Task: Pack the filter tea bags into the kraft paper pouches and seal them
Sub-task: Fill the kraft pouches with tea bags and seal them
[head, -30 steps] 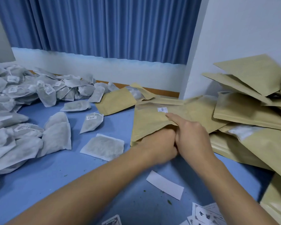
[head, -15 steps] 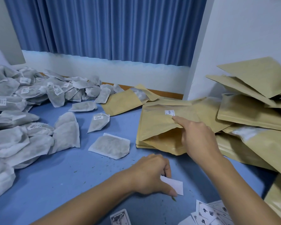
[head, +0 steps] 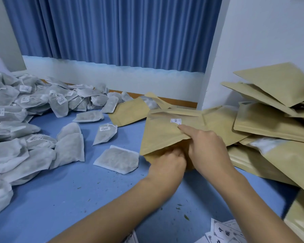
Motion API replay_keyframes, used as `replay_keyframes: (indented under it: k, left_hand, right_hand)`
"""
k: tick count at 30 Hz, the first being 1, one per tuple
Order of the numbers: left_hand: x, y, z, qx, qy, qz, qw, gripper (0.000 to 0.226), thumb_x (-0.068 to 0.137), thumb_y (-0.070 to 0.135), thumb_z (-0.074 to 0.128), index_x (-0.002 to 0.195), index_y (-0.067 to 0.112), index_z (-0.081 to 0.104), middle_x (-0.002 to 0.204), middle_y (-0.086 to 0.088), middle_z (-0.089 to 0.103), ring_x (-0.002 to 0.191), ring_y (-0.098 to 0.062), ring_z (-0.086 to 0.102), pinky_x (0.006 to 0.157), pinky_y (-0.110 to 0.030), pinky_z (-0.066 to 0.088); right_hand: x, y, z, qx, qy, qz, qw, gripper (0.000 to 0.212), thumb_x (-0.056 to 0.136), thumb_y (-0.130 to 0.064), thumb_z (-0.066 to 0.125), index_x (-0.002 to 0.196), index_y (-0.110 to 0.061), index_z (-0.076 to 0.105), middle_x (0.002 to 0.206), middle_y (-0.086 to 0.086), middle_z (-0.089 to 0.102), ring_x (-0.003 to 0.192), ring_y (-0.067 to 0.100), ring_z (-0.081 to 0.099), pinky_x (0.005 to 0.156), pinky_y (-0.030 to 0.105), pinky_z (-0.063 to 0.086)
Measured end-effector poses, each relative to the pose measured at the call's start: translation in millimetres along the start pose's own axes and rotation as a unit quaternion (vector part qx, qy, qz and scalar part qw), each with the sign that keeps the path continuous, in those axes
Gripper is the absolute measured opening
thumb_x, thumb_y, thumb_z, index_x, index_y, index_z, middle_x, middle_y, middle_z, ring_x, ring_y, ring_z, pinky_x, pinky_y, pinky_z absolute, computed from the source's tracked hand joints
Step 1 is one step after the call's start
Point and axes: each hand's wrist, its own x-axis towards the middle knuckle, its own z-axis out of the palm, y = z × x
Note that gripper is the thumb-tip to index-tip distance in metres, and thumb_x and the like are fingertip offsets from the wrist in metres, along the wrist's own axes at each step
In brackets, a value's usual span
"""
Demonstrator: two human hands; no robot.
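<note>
Where it lies on the blue table [head: 77,199], the kraft pouch [head: 163,135] is seen as a flat tan paper bag with a small white label [head: 175,121] near its far edge; its near end is lifted and gaping, the upper wall raised off the lower one. The upper wall is pinched by the right hand [head: 207,151], whose index finger [head: 186,129] is laid straight along the paper just below the label; the thumb is hidden beneath. The left hand [head: 168,161] is set at the open mouth with its fingers curled inward under the raised wall; whether anything is held in it cannot be told. Just left of the pouch a flat rectangular tea bag [head: 118,159] is laid; further left a heap of filter tea bags [head: 16,120] with tags is spread. Right of the pouch, and touching it, a pile of kraft pouches [head: 270,120] is stacked. Nearer than the pouch, printed paper slips [head: 225,232] are scattered; beyond it a blue curtain [head: 121,32] is hung.
</note>
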Motion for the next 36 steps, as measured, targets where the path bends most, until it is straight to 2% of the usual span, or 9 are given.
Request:
replay_keyframes:
  k: [5,9,13,16,18,22,26,31,36]
  left_hand:
    - [30,-7,-13,-0.248,-0.060,-0.079,0.964,0.048,0.106,0.010,0.041,0.152,-0.002,0.031,0.159,-0.019,0.031,0.148,-0.030,0.031,0.114,-0.020,0.032]
    - [33,-8,-14,-0.178,-0.059,-0.078,0.979,0.048,0.105,0.021,0.044,0.151,0.008,0.035,0.159,-0.017,0.032,0.148,-0.030,0.029,0.120,-0.038,0.022]
    - [-4,-18,-17,-0.140,0.187,0.060,0.970,0.018,0.098,0.014,0.048,0.096,0.008,0.064,0.091,-0.015,0.068,0.084,-0.034,0.066,0.066,-0.039,0.047]
    - [-44,-56,-8,-0.158,0.375,0.109,0.907,0.036,0.104,0.019,0.041,0.083,0.003,0.066,0.080,-0.007,0.063,0.070,-0.029,0.055,0.063,-0.043,0.043]
    - [-59,-76,-8,-0.127,0.330,-0.010,0.935,0.029,0.102,0.031,0.042,0.096,0.011,0.063,0.098,0.000,0.062,0.088,-0.025,0.058,0.074,-0.044,0.043]
    - [-84,-107,9,-0.023,0.016,-0.242,0.970,0.052,0.095,0.058,0.042,0.139,0.030,0.038,0.147,0.004,0.034,0.135,-0.022,0.036,0.106,-0.041,0.036]
    - [-89,-104,-7,-0.192,0.138,-0.178,0.955,0.020,0.095,0.017,0.053,0.111,0.029,0.058,0.112,0.010,0.062,0.108,-0.021,0.059,0.087,-0.038,0.049]
    - [-75,-75,-18,-0.087,0.376,0.026,0.922,0.037,0.082,-0.010,0.065,0.117,0.000,0.071,0.109,-0.015,0.067,0.094,-0.032,0.062,0.081,-0.040,0.049]
    - [-20,-53,-23,-0.030,0.226,-0.044,0.973,0.037,0.080,-0.007,0.058,0.112,0.010,0.065,0.106,-0.009,0.052,0.094,-0.029,0.051,0.063,-0.038,0.041]
  right_hand:
    - [-5,-13,5,-0.049,0.015,-0.061,0.997,0.068,0.083,-0.003,0.048,0.136,-0.045,0.051,0.083,0.004,0.066,0.065,0.029,0.042,0.059,0.034,0.039]
    - [-4,-13,5,-0.082,0.033,-0.045,0.995,0.060,0.082,-0.003,0.048,0.131,-0.038,0.054,0.086,0.003,0.066,0.068,0.034,0.051,0.060,0.032,0.035]
    - [20,-9,-4,-0.039,0.071,-0.029,0.996,0.063,0.078,-0.004,0.048,0.126,-0.043,0.061,0.084,0.010,0.065,0.068,0.031,0.043,0.061,0.032,0.034]
    - [40,-17,-2,-0.078,0.009,-0.034,0.996,0.050,0.086,-0.009,0.048,0.124,-0.039,0.063,0.099,0.008,0.068,0.085,0.035,0.057,0.066,0.032,0.035]
    - [48,-21,2,-0.082,-0.006,-0.031,0.996,0.051,0.090,-0.009,0.046,0.128,-0.040,0.061,0.101,0.008,0.068,0.094,0.035,0.061,0.068,0.031,0.035]
    - [55,-25,15,-0.068,-0.029,0.011,0.997,0.054,0.088,-0.006,0.045,0.126,-0.041,0.062,0.078,-0.001,0.048,0.077,0.029,0.047,0.066,0.031,0.037]
    - [57,-24,22,-0.049,-0.046,0.033,0.997,0.052,0.090,-0.006,0.045,0.125,-0.041,0.062,0.082,0.001,0.048,0.075,0.027,0.045,0.063,0.032,0.038]
    - [56,-23,21,-0.049,-0.048,0.038,0.997,0.048,0.086,-0.005,0.046,0.115,-0.037,0.065,0.084,0.001,0.055,0.074,0.027,0.049,0.058,0.030,0.038]
    - [54,-30,10,-0.023,-0.059,0.007,0.998,0.050,0.085,-0.008,0.049,0.122,-0.039,0.064,0.105,0.008,0.068,0.086,0.034,0.057,0.066,0.032,0.041]
